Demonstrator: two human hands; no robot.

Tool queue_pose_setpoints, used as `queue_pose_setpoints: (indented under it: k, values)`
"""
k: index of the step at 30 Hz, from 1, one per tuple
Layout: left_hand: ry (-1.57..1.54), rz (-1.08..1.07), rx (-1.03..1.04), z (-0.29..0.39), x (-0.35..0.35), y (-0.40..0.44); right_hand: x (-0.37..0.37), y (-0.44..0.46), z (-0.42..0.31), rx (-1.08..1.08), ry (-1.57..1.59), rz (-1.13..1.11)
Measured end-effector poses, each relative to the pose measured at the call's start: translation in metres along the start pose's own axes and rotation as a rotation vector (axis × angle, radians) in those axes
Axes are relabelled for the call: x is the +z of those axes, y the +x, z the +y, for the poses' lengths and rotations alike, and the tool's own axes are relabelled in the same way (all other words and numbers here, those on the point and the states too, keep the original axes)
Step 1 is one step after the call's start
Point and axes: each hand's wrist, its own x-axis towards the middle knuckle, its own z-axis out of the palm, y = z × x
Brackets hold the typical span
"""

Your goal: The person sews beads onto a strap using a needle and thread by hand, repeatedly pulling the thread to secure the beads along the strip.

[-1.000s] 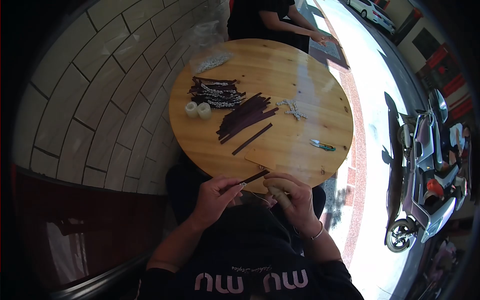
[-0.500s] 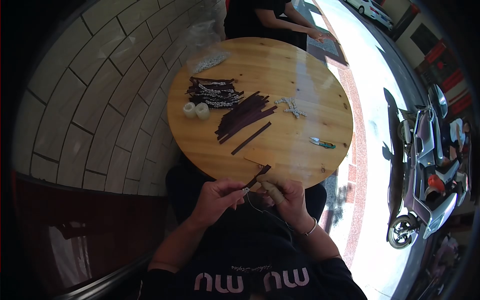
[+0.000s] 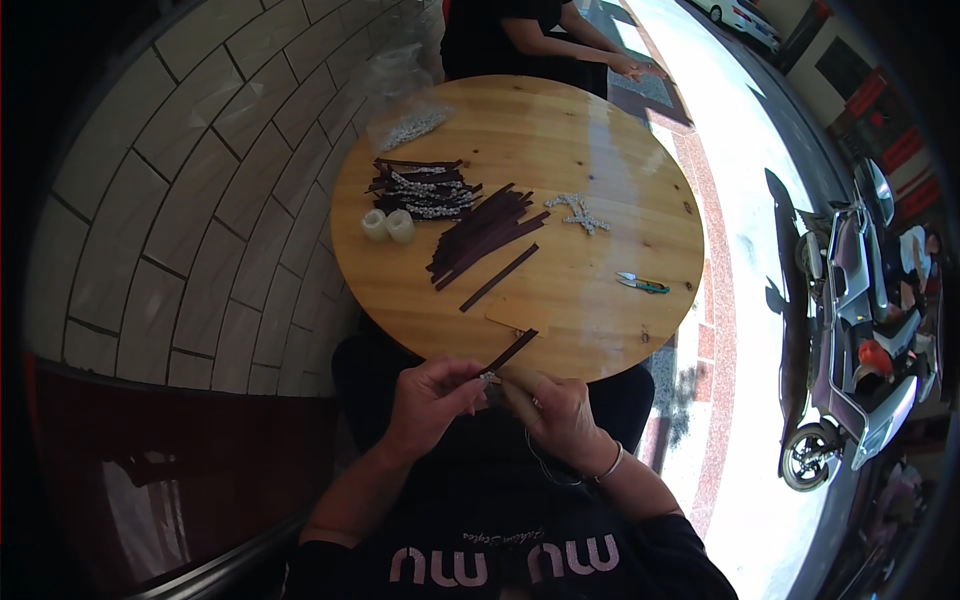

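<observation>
My left hand [image 3: 428,405] pinches a dark fabric strip [image 3: 514,348] above my lap, by the table's near edge. Small pale beads [image 3: 489,377] sit on the strip at my fingertips. My right hand [image 3: 565,418] is closed, its fingertips right beside the beads; what they pinch is too small to make out. Tan wrapping covers at least one of its fingers. A thin thread [image 3: 541,466] hangs in a loop below this hand. Beyond them on the table lie a single dark strip [image 3: 499,278] and a pile of similar strips [image 3: 482,238].
The round wooden table [image 3: 600,330] holds beaded strips [image 3: 425,190], two pale spools [image 3: 387,226], a bag of beads [image 3: 415,125], a white beaded piece [image 3: 580,214] and thread snips [image 3: 642,284]. Another person [image 3: 520,40] sits at the far side. Tiled wall [image 3: 200,200] stands left.
My right hand has turned and closed in against the beads. The thread has dropped into a loop under it. The strip's free end now shows straighter; my left hand has barely moved.
</observation>
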Motion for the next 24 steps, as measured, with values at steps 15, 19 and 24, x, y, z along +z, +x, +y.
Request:
queue_pose_setpoints:
  k: [15,19,24]
  values:
    - [0.408,0.117,0.259,0.001,0.006,-0.003,0.005,0.0,-0.006,-0.048,-0.034,0.041]
    - [0.56,0.165,0.35,0.004,0.009,-0.005,0.008,0.0,-0.005,-0.109,-0.099,0.09]
    - [0.676,0.208,0.445,0.004,0.013,-0.005,0.011,-0.003,-0.005,-0.09,-0.162,0.082]
